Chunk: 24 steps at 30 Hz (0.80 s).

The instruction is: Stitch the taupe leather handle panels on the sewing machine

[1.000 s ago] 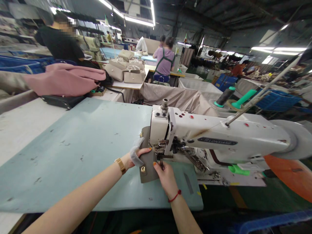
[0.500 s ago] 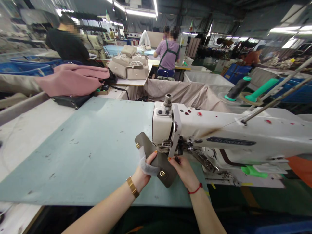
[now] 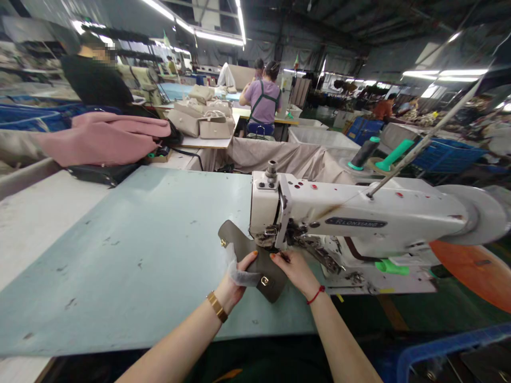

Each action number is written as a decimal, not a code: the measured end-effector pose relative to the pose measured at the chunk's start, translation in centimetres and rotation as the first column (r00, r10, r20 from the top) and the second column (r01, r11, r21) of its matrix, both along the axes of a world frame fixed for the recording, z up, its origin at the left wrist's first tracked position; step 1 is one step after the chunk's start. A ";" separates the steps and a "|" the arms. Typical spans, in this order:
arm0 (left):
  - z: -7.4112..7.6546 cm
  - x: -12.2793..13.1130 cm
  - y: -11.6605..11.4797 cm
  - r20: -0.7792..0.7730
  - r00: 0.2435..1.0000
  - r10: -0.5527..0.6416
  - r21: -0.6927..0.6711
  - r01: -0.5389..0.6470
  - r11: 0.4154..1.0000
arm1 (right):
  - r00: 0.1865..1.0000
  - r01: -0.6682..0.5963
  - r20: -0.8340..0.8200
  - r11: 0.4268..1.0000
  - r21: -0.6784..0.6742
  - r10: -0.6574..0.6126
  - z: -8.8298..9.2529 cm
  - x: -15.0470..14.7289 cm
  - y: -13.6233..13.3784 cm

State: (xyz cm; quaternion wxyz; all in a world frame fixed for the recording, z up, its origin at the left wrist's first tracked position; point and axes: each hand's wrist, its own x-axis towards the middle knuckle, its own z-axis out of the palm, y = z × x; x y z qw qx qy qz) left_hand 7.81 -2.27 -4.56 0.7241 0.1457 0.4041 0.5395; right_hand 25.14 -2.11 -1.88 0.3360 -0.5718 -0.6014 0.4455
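A taupe leather piece [image 3: 271, 270] with two gold-coloured clasps lies tilted beneath the head of a white sewing machine [image 3: 311, 205]. Around its left edge, my left hand [image 3: 238, 279] is closed, the thumb on top, with a pale translucent wrap [image 3: 235, 266] between palm and leather. My right hand [image 3: 297, 270] is closed at the right edge of the piece, close to the needle area, its thumb on the leather. Something small and dark shows beside the right fingers; I cannot make out what it is. The machine's head hides the needle.
The pale blue tabletop [image 3: 131, 255] stretches left. Pink material [image 3: 107, 139] lies on a black item at the back left. Beige bags [image 3: 213, 123] stand on a farther table, near a seated person in purple [image 3: 263, 101]. Thread cones [image 3: 393, 155] rise behind the machine. A blue crate [image 3: 451, 343] sits lower right.
The camera view has turned a little to the right and tilted up. Both hands stay on the leather piece, which keeps nearly the same place under the machine's head.
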 end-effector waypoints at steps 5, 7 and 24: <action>0.1 0.5 0.1 -0.023 0.999 0.039 -0.011 -0.039 0.999 | 0.999 -0.024 0.026 1.000 0.002 0.024 -0.3 0.0 0.0; 0.2 0.6 0.1 -0.043 0.998 0.046 -0.005 -0.046 0.999 | 1.000 -0.020 0.024 1.000 -0.001 0.020 -0.6 0.1 0.0; 1.5 -3.3 6.0 -0.232 0.899 -0.371 0.122 0.405 0.906 | 0.998 0.053 -0.039 0.999 0.003 -0.053 -2.1 -2.6 -1.3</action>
